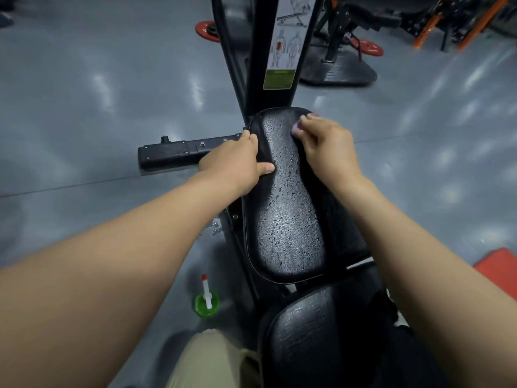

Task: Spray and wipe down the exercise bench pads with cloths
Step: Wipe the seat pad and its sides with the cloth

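Observation:
A long black bench pad point(285, 208) runs away from me, its surface speckled with spray droplets. My left hand point(237, 158) grips the pad's left edge near the far end, thumb lying on top. My right hand point(324, 144) presses a small pink cloth point(296, 130) onto the pad's far right corner; most of the cloth is hidden under the fingers. A second black pad point(321, 340) lies nearer to me. A green spray bottle point(207, 302) with a white and red nozzle stands on the floor left of the bench.
The bench's black upright frame point(268, 37) with an instruction sticker rises beyond the pad, and a black foot bar point(179, 154) sticks out to the left. Red weight plates point(369, 47) and orange racks point(458, 21) stand behind. A red mat point(498, 271) lies at right on the grey floor.

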`<act>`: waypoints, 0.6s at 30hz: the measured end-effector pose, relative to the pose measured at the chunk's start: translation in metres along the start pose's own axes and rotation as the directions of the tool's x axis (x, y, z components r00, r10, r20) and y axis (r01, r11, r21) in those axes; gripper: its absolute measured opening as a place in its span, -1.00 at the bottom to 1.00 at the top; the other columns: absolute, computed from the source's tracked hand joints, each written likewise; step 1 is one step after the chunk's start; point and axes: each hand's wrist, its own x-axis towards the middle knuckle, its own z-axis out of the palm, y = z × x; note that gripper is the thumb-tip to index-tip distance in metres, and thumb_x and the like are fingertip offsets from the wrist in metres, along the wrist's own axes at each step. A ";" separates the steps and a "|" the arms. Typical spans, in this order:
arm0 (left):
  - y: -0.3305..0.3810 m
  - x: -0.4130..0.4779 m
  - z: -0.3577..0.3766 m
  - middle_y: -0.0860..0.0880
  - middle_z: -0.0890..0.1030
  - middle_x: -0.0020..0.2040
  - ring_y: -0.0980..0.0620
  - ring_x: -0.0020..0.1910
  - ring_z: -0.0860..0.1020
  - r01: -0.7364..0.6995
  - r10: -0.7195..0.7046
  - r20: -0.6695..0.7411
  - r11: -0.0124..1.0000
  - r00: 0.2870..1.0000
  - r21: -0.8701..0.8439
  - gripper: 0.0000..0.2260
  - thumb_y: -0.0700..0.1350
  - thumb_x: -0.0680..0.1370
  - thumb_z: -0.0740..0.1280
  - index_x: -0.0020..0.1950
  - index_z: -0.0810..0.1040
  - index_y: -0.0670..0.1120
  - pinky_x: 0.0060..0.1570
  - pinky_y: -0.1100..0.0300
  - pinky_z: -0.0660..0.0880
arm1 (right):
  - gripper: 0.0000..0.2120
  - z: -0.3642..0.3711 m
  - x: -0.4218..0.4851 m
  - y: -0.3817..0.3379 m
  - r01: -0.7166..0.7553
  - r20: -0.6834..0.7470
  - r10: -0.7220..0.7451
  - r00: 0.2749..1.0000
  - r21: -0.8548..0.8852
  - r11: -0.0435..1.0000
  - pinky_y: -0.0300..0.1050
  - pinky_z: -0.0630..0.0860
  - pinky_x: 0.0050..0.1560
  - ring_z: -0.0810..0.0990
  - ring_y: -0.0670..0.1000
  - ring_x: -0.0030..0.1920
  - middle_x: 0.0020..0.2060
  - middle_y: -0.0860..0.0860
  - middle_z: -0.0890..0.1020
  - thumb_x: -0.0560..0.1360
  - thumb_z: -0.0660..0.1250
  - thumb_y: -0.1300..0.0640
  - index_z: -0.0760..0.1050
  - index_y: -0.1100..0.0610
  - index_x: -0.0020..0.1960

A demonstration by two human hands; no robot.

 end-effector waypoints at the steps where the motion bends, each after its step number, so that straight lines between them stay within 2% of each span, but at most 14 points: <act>1: -0.001 0.000 0.001 0.03 0.06 0.68 -0.13 0.58 0.25 0.001 -0.001 0.002 1.000 1.000 -0.010 -0.33 0.25 0.63 0.25 0.62 0.20 -0.07 0.44 -0.15 0.35 | -0.80 0.004 0.003 -0.001 -0.041 -0.018 0.040 0.999 -0.024 0.999 -0.01 0.47 0.07 0.62 0.20 0.07 -0.09 0.16 0.69 0.61 0.32 0.14 0.59 0.25 -0.09; 4: -0.002 0.001 0.001 0.04 0.05 0.67 -0.13 0.58 0.24 0.009 -0.009 0.002 1.000 1.000 -0.021 -0.32 0.25 0.63 0.25 0.63 0.18 -0.06 0.44 -0.16 0.35 | -0.75 0.012 0.025 -0.006 -0.142 -0.007 0.142 0.990 -0.047 0.989 0.05 0.42 -0.03 0.60 0.27 0.00 -0.10 0.20 0.69 0.60 0.28 0.10 0.62 0.26 -0.08; 6: 0.000 -0.001 0.001 0.04 0.05 0.67 -0.14 0.58 0.25 0.015 -0.015 0.004 1.000 1.000 -0.017 -0.31 0.26 0.63 0.25 0.65 0.16 -0.05 0.43 -0.16 0.36 | -0.74 0.014 0.036 -0.011 -0.125 0.035 0.128 0.991 -0.075 0.989 0.06 0.42 -0.05 0.59 0.29 0.01 -0.08 0.20 0.69 0.59 0.23 0.10 0.62 0.23 -0.07; 8: 0.000 -0.002 0.001 0.05 0.05 0.67 -0.13 0.58 0.25 0.019 -0.019 0.005 1.000 1.000 -0.015 -0.31 0.26 0.63 0.24 0.65 0.15 -0.05 0.42 -0.15 0.37 | -0.79 0.016 0.029 -0.017 -0.029 0.080 0.033 0.996 -0.053 0.998 0.03 0.50 0.14 0.62 0.25 0.16 0.03 0.20 0.70 0.59 0.26 0.17 0.65 0.24 0.03; 10: 0.000 -0.002 0.000 0.06 0.06 0.67 -0.13 0.56 0.27 0.024 -0.024 0.000 1.000 1.000 -0.016 -0.32 0.27 0.63 0.24 0.63 0.18 -0.04 0.40 -0.15 0.40 | -0.78 0.014 0.010 -0.016 0.107 0.130 -0.110 0.985 0.029 0.994 -0.11 0.42 0.39 0.57 0.14 0.32 0.19 0.17 0.67 0.58 0.32 0.26 0.65 0.26 0.17; 13: -0.001 -0.002 0.000 0.06 0.06 0.67 -0.14 0.56 0.27 0.018 -0.018 0.000 1.000 1.000 -0.010 -0.32 0.29 0.62 0.24 0.63 0.18 -0.03 0.40 -0.15 0.40 | -0.71 0.002 -0.009 0.002 0.231 0.176 -0.249 0.952 0.118 0.966 -0.24 0.31 0.46 0.52 0.08 0.38 0.30 0.15 0.61 0.63 0.29 0.18 0.61 0.21 0.29; 15: -0.001 -0.002 0.001 0.07 0.05 0.67 -0.13 0.57 0.25 0.017 -0.017 0.003 1.000 1.000 -0.008 -0.30 0.29 0.62 0.23 0.65 0.15 -0.02 0.42 -0.14 0.38 | -0.71 -0.003 -0.008 0.016 0.217 0.141 -0.226 0.964 0.080 0.973 -0.26 0.34 0.41 0.54 0.10 0.33 0.28 0.14 0.60 0.64 0.29 0.09 0.63 0.14 0.30; 18: -0.001 -0.002 0.002 0.08 0.05 0.67 -0.11 0.58 0.24 0.020 -0.020 -0.004 0.999 1.000 -0.026 -0.30 0.28 0.63 0.23 0.66 0.14 -0.01 0.43 -0.12 0.36 | -0.72 0.001 0.012 0.018 0.049 0.085 -0.052 0.995 0.042 0.998 -0.42 0.30 0.29 0.59 0.12 0.26 0.21 0.11 0.64 0.62 0.33 0.06 0.65 0.09 0.27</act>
